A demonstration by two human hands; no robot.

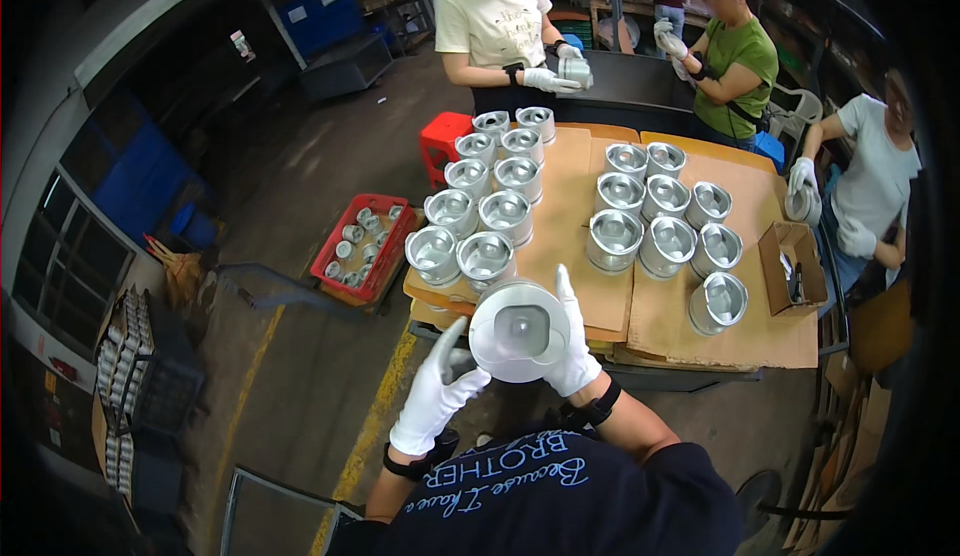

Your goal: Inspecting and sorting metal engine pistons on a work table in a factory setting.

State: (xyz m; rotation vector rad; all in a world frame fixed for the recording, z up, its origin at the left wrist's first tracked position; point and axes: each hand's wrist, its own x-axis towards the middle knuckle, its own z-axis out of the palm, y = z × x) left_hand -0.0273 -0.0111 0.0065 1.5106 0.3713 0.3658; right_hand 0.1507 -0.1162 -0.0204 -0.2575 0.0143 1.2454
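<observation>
Piston (519, 330), btwn L hand (438, 393) & R hand (574, 351), lt-blue shirt lettering (545, 448)

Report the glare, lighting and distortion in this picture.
Head view: highlights glint on the metal cups; head view: the held piece shows softer glare; head view: the floor at left is dim; head view: the pale beam bends and corners go black.

Cardboard (575, 236) bright | floor (310, 376) dim | edges bowed, corners black | distance perhaps soft

Workpieces (667, 244) stand in two groups on cardboard (660, 316) over the table (605, 335) (frame centre to right), a box (773, 274) at its right end and a crate (392, 256) to its left.
</observation>
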